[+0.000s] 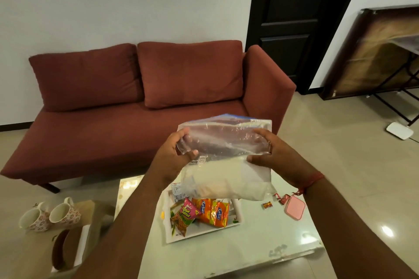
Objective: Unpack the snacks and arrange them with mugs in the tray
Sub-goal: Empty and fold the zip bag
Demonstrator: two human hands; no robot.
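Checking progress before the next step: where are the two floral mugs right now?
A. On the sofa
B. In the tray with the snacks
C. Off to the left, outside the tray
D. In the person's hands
C: both floral mugs lie tipped over far to the left, apart from the tray, which holds only snack packets.

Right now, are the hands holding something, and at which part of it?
Yes. Both hands hold a clear plastic zip bag above the tray: the left hand grips its left edge, the right hand its right edge, below the zip.
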